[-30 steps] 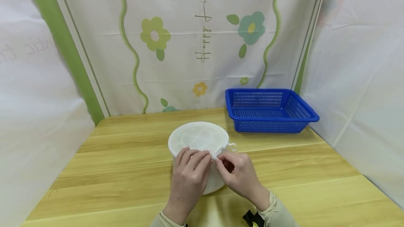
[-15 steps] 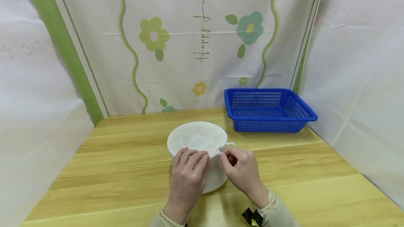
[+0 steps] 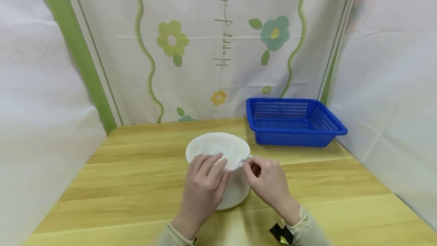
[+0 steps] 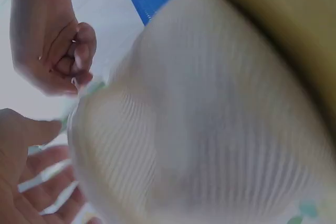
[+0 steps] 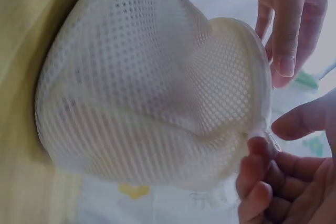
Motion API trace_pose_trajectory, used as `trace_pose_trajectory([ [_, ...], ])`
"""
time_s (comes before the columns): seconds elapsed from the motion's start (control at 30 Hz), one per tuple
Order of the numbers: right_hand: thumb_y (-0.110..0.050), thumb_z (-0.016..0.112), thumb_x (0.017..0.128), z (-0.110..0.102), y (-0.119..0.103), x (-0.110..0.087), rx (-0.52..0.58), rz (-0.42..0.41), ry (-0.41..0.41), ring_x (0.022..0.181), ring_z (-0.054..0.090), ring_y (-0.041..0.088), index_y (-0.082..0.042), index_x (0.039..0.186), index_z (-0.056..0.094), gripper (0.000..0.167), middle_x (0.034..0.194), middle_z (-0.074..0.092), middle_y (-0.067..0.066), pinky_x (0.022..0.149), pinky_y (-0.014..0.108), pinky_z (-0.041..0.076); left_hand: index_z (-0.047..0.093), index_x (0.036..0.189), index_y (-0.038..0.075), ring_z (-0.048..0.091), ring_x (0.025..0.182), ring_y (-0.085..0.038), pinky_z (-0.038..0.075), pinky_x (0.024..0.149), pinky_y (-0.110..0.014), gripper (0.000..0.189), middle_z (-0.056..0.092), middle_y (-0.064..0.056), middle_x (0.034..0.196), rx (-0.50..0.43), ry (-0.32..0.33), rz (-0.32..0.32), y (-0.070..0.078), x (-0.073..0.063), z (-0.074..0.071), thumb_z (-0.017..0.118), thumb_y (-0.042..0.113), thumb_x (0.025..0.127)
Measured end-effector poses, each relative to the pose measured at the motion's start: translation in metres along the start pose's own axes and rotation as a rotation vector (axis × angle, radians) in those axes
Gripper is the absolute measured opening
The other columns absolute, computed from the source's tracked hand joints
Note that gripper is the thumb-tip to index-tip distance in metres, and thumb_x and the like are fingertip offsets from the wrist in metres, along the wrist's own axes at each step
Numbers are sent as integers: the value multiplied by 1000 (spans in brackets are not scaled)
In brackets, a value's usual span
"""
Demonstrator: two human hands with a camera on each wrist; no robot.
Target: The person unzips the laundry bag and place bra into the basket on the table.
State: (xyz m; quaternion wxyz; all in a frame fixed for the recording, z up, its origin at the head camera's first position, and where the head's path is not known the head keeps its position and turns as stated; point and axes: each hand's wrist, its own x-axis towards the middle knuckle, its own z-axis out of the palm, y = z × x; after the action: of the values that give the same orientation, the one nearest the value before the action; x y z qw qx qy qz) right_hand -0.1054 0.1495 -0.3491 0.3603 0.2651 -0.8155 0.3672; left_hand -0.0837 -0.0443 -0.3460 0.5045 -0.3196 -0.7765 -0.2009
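White mesh bag stood low centre of frame. My right hand pinched small tab, seemingly zipper pull, right of centre on rim; my left hand, fingers loosely spread, gripped nothing. Steady rim, level tug seemed best.

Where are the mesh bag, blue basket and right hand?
Mesh bag (image 5: 136,82), right wrist view: side wall.
Blue basket (image 3: 290,138), head view: front wall.
Right hand (image 3: 269,180), head view: back of hand.

Bare L hand, bare R hand. Lt. beige sleeves behind both, R cuff wrinkled. Blk piece w/ sm. yel. patch just inside R cuff.
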Motion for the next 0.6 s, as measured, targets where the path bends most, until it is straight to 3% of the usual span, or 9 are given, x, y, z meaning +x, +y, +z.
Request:
trace_pose_trajectory([
  [0.17, -18, 69, 86, -9, 0, 10, -82, -118, -9, 62, 53, 7, -12, 78, 65, 11, 71, 56, -8, 51, 21, 46, 45, 140, -9, 44, 129, -37, 35, 108, -51, 79, 43, -21, 146, -56, -149, -80, -24, 2, -15, 68, 47, 89],
  [0.3, -26, 65, 90, -15, 0, 24, -64, -252, -57, 83, 58, 18, -6, 90, 66, 21, 89, 62, 2, 68, 34, 53, 14, 153, -8, 17, 145, -36, 24, 113, -55, 108, 10, -19, 160, -65, -326, -226, -42, -4, -24, 62, 63, 87],
  [0.43, -39, 58, 95, -15, -2, 36, -68, -363, -211, 111, 54, 27, 0, 113, 65, 43, 118, 60, 12, 93, 45, 48, -3, 155, -1, 1, 147, -29, 17, 115, -56, 112, -8, -13, 162, -94, -452, -404, -54, -13, -29, 61, 62, 88],
  [0.6, -52, 48, 98, -11, 1, 49, -181, -500, -415, 135, 35, 33, 0, 140, 48, 67, 147, 38, 20, 110, 51, 31, -12, 155, 10, -5, 147, -27, 10, 116, -54, 91, -14, -7, 161, -272, -498, -632, -64, -21, -29, 48, 50, 100],
])
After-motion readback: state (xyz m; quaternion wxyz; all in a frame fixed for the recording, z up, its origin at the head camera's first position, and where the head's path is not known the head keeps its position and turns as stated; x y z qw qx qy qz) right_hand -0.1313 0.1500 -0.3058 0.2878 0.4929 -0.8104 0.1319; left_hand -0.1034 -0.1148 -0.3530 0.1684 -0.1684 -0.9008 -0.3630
